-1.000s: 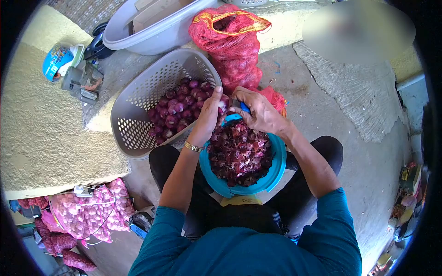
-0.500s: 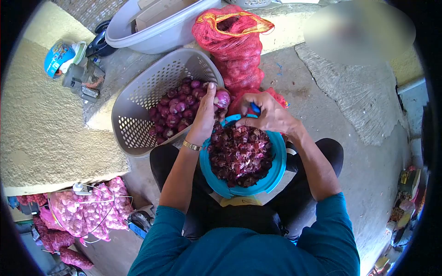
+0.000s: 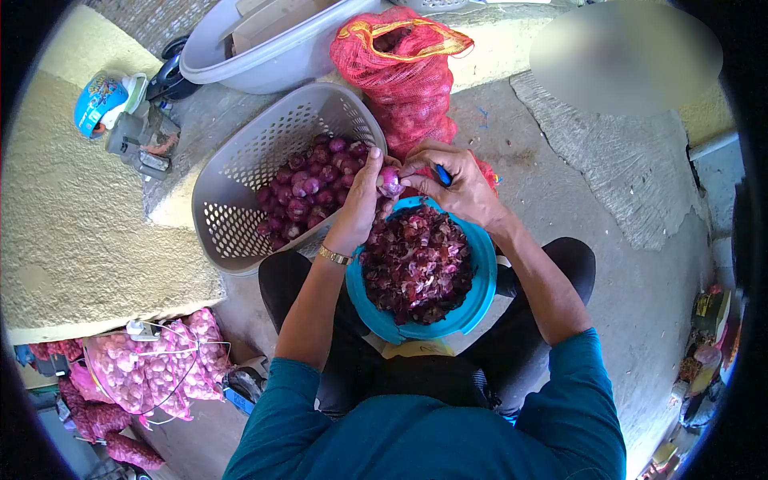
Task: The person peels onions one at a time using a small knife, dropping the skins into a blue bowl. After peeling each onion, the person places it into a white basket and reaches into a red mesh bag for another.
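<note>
My left hand [image 3: 364, 196] holds a purple onion [image 3: 390, 182] at its fingertips, above the rim of a turquoise basin [image 3: 485, 298]. My right hand [image 3: 456, 186] is closed round a small blue-handled tool [image 3: 443, 175], with its fingertips touching the onion's right side; any blade is hidden. Dark red onion skins [image 3: 418, 264] fill the basin between my knees. Left of my left hand, a grey perforated basket [image 3: 220, 192] holds several purple onions [image 3: 308, 188].
Beyond the basin stands a red mesh sack [image 3: 412, 96]. A large grey tub [image 3: 276, 60] sits at the upper left. Pink mesh bags [image 3: 152, 364] lie lower left, and various items line the right edge. The upper right is blurred.
My right hand has moved left and its fingertips now meet the onion. My left hand has shifted slightly, still holding the onion.
</note>
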Motion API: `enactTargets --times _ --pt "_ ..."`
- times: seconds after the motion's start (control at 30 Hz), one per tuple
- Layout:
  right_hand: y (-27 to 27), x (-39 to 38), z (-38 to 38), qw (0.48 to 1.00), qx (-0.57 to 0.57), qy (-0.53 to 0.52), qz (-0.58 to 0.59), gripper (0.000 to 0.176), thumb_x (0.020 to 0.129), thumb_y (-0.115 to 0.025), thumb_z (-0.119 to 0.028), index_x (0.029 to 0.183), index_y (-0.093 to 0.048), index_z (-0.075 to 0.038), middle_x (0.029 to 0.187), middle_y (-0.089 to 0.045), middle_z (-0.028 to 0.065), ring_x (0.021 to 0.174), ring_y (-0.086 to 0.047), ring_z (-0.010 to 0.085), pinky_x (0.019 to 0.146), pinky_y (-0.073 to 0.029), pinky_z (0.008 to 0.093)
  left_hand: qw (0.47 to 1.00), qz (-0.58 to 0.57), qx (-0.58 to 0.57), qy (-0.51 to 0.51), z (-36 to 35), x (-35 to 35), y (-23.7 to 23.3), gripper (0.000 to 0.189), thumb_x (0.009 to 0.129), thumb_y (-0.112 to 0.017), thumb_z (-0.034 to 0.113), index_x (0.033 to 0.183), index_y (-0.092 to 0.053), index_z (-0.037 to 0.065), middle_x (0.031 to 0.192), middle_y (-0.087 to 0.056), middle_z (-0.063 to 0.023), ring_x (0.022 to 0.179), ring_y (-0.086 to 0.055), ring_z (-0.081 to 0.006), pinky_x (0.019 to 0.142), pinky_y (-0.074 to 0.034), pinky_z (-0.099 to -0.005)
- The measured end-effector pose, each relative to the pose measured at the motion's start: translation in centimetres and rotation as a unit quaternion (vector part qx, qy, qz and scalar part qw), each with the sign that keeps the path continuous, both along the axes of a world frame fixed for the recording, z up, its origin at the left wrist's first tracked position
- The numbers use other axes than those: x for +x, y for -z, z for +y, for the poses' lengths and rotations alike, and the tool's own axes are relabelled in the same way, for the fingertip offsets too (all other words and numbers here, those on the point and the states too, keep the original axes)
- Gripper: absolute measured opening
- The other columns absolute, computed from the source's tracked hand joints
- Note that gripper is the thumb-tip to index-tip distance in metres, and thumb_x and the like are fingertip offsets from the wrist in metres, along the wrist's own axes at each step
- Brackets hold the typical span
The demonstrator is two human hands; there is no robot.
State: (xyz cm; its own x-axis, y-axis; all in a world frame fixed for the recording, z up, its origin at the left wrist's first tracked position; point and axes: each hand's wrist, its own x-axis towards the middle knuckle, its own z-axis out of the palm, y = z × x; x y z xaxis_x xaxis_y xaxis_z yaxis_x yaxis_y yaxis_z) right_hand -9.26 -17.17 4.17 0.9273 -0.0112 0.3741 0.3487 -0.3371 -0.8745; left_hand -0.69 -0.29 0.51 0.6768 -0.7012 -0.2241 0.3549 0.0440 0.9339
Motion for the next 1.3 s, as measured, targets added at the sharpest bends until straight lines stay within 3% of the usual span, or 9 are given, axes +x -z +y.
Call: enactTargets --times 0.17,0.43,0.53,0.73,0.83,0.97,1.03,1.13,1.3 --pt "0.4 0.1 0.1 0.999 -0.010 -0.005 -0.033 0.017 0.081 -0.073 -0.003 0.098 -0.069 -0.001 0.092 -0.064 0.0110 0.088 -0.064 0.0245 0.077 -0.051 0.0340 1.000 -0.016 0.022 0.005 0.1 0.0 -0.1 0.055 0.100 -0.035 0.060 0.095 -0.057 0.010 0.065 -0.052 0.0036 0.048 -0.043 -0.0048 0.041 -0.031 -0.0207" --pt "0.9 0.3 0.0 0.999 0.013 -0.014 -0.047 0.014 0.081 -0.073 -0.004 0.094 -0.069 0.000 0.093 -0.062 0.0111 0.090 -0.063 0.0245 0.078 -0.051 0.0345 0.999 0.047 0.006 -0.002 -0.1 -0.2 -0.6 0.060 0.098 -0.034 0.065 0.095 -0.056 0.010 0.065 -0.054 0.0016 0.046 -0.043 -0.0055 0.039 -0.029 -0.0201" --pt "0.7 0.4 -0.4 0.995 -0.041 -0.052 -0.070 0.017 0.080 -0.074 -0.004 0.096 -0.068 0.000 0.095 -0.062 0.0116 0.093 -0.063 0.0247 0.080 -0.051 0.0351 0.994 0.105 0.002 -0.006 -0.1 0.0 -0.5 0.059 0.097 -0.033 0.066 0.090 -0.056 0.012 0.063 -0.049 0.0018 0.044 -0.038 -0.0068 0.040 -0.029 -0.0206" --pt "0.2 0.3 0.7 0.997 -0.009 0.017 -0.070 0.024 0.080 -0.075 -0.005 0.102 -0.069 0.000 0.103 -0.065 0.0118 0.104 -0.063 0.0263 0.088 -0.051 0.0358 0.993 0.116 -0.006 0.005 -0.1 -0.3 -0.5 0.061 0.097 -0.031 0.068 0.085 -0.054 0.012 0.062 -0.050 0.0015 0.043 -0.038 -0.0061 0.040 -0.028 -0.0193" --pt "1.4 0.4 0.7 0.998 -0.003 -0.021 -0.053 0.025 0.080 -0.075 -0.006 0.104 -0.069 -0.001 0.106 -0.067 0.0127 0.102 -0.066 0.0260 0.087 -0.053 0.0347 0.985 0.173 -0.020 -0.005 -0.3 -0.5 -1.2 0.061 0.097 -0.031 0.068 0.083 -0.053 0.012 0.062 -0.049 0.0021 0.043 -0.038 -0.0064 0.040 -0.028 -0.0193" --pt "2.7 0.6 0.9 0.998 0.035 0.000 -0.052 0.025 0.079 -0.076 -0.006 0.102 -0.070 0.000 0.104 -0.069 0.0139 0.093 -0.069 0.0260 0.082 -0.055 0.0346 0.987 0.154 -0.035 0.009 0.0 -0.2 -0.1 0.061 0.096 -0.031 0.068 0.083 -0.053 0.013 0.062 -0.048 0.0028 0.045 -0.040 -0.0064 0.042 -0.029 -0.0198" --pt "1.7 0.5 1.4 0.997 0.054 0.004 -0.050 0.024 0.079 -0.076 -0.007 0.102 -0.070 0.000 0.104 -0.070 0.0142 0.092 -0.070 0.0261 0.081 -0.056 0.0346 0.991 0.120 -0.033 -0.048 -0.6 -0.8 -0.4 0.058 0.096 -0.034 0.067 0.083 -0.052 0.014 0.063 -0.048 0.0035 0.049 -0.043 -0.0056 0.044 -0.029 -0.0203" --pt "0.8 0.0 1.9 0.999 0.011 0.052 -0.002 0.023 0.080 -0.076 -0.009 0.101 -0.071 -0.001 0.104 -0.070 0.0139 0.093 -0.070 0.0273 0.082 -0.056 0.0346 0.988 0.131 -0.034 -0.078 -1.1 -1.1 0.5 0.053 0.096 -0.038 0.066 0.084 -0.050 0.015 0.064 -0.048 0.0042 0.052 -0.043 -0.0053 0.045 -0.029 -0.0208" --pt "2.2 0.6 2.2 0.990 -0.064 0.099 -0.072 0.022 0.081 -0.074 -0.012 0.100 -0.071 -0.002 0.106 -0.070 0.0149 0.087 -0.070 0.0313 0.077 -0.057 0.0375 0.993 0.094 -0.029 -0.069 -0.8 -1.3 0.6 0.050 0.096 -0.039 0.066 0.084 -0.048 0.018 0.064 -0.046 0.0052 0.051 -0.041 -0.0057 0.045 -0.029 -0.0205"
